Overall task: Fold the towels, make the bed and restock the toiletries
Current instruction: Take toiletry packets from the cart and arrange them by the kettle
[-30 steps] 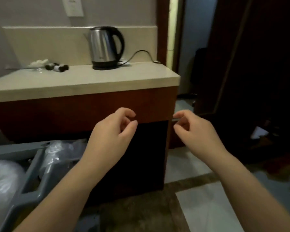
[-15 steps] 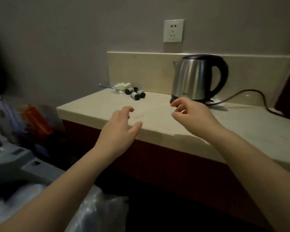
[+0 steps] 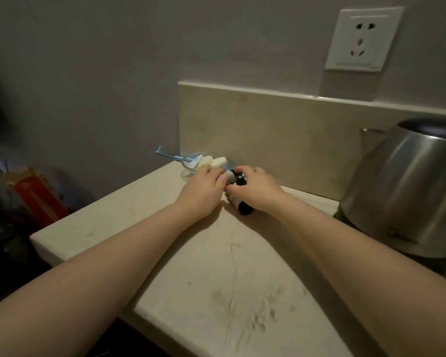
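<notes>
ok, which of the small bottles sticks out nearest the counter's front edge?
The bottle lying under the right hand: its dark end pokes out below the palm. The other bottles sit farther back, near the glass dish.

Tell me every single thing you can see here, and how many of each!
counter: one, beige, across the middle
backsplash: one, beige, behind the counter
wall socket: one, white, on the wall, upper right
kettle: one, steel with a black lid, on the counter at right
clear dish: one, see-through, back left corner of the counter
white packets: two, whitish, in the dish
blue stick: one, blue, poking out of the dish to the left
small bottles: at least two, pale with black ends, under the hands
red box: one, red, left of the counter, lower down
left hand: one, fingertips at the bottles
right hand: one, curled over a bottle
</notes>
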Available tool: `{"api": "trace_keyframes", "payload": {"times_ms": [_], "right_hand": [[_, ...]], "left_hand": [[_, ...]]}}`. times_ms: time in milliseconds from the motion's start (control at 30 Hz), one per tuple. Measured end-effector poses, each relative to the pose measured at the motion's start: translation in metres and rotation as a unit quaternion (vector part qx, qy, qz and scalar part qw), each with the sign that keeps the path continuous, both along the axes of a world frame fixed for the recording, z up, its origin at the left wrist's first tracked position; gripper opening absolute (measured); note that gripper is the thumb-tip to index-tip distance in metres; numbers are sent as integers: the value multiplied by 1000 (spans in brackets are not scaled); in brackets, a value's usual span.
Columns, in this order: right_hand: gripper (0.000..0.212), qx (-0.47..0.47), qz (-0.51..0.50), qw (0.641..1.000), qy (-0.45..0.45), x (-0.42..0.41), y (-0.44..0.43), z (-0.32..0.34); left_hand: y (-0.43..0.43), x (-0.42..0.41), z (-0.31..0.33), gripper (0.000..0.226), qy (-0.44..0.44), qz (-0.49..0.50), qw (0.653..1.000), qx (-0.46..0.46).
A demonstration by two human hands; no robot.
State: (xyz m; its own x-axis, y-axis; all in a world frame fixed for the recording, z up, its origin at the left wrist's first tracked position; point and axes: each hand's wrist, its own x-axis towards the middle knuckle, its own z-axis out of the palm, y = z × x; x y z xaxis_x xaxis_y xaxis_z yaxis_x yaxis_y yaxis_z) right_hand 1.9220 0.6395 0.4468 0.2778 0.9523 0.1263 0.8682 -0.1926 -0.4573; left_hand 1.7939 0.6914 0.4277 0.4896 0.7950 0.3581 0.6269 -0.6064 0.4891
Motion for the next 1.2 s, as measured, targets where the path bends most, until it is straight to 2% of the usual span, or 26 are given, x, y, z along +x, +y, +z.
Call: {"api": "trace_keyframes", "payload": {"times_ms": [167, 267, 333, 467, 567, 667, 767, 833, 867, 933, 967, 1000, 1033, 1100, 1200], "right_hand": [[38, -51, 12, 993, -102, -5, 5, -9], [36, -46, -14, 991, -124, 7, -13, -9], [39, -25, -35, 994, -98, 16, -26, -6], [37, 88, -75, 993, 2, 29, -40, 6], [32, 152, -83, 983, 61, 34, -51, 9], [33, 160, -95, 977, 108, 39, -67, 5], [32, 166, -97, 971, 142, 38, -86, 2], [30, 195, -93, 965, 148, 34, -101, 6], [30, 212, -90, 961, 152, 32, -110, 9], [31, 244, -75, 951, 175, 23, -130, 20], [31, 257, -64, 945, 192, 17, -143, 26], [32, 268, -50, 939, 207, 8, -157, 32], [32, 278, -35, 935, 217, -3, -174, 37], [32, 300, 6, 926, 230, -29, -216, 42], [32, 320, 51, 911, 257, -75, -291, 25]], "left_hand": [[13, 7, -2, 33, 15, -29, 996, 88], [17, 12, -4, 30, 41, -26, 994, 102], [17, 20, -1, 28, 70, -10, 991, 112], [17, 48, 8, 24, 171, 39, 975, 137], [16, 65, 15, 32, 221, 77, 965, 122], [12, 70, 20, 28, 279, 103, 949, 99], [-2, 65, 19, 25, 270, 125, 953, 53], [-23, 56, 21, 32, 212, 123, 969, 10], [-39, 49, 24, 33, 154, 111, 981, -28], [-79, 31, 37, 29, -31, 43, 986, -161], [-105, 18, 46, 24, -141, 2, 959, -247], [-135, 3, 54, 20, -234, -32, 917, -321], [-165, -12, 59, 18, -299, -58, 880, -365], [-224, -39, 63, 21, -367, -80, 843, -386], [-316, -70, 49, 32, -420, -104, 814, -388]]}}
